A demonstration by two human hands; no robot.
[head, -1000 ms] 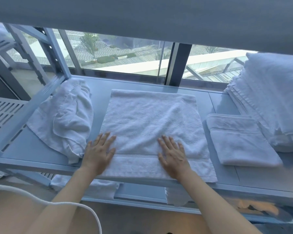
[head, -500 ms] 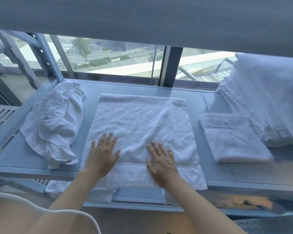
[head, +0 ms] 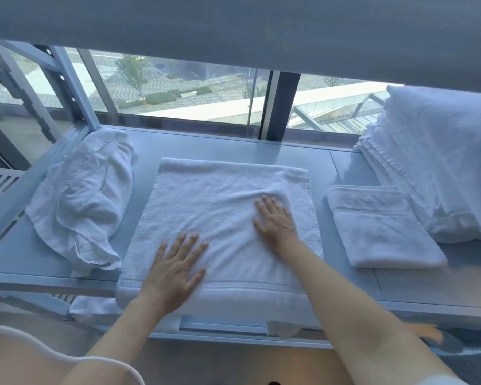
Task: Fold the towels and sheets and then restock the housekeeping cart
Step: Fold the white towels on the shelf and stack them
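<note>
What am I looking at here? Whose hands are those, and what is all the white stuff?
There is no machine here, just a person folding laundry. The picture comes from a camera worn on that person's head, looking forward and down, so you see the arms as if they were your own.

Both hands lie flat with straight fingers on a white towel spread out on a grey shelf by a window. The left hand is nearer the front edge, and the right hand is further in, where the cloth wrinkles a little at its fingertips. Neither hand is holding anything; they only press on the towel.

To the left lies a crumpled towel, not folded yet. To the right sits a small folded towel, and beyond it a tall stack of folded linen.
</note>
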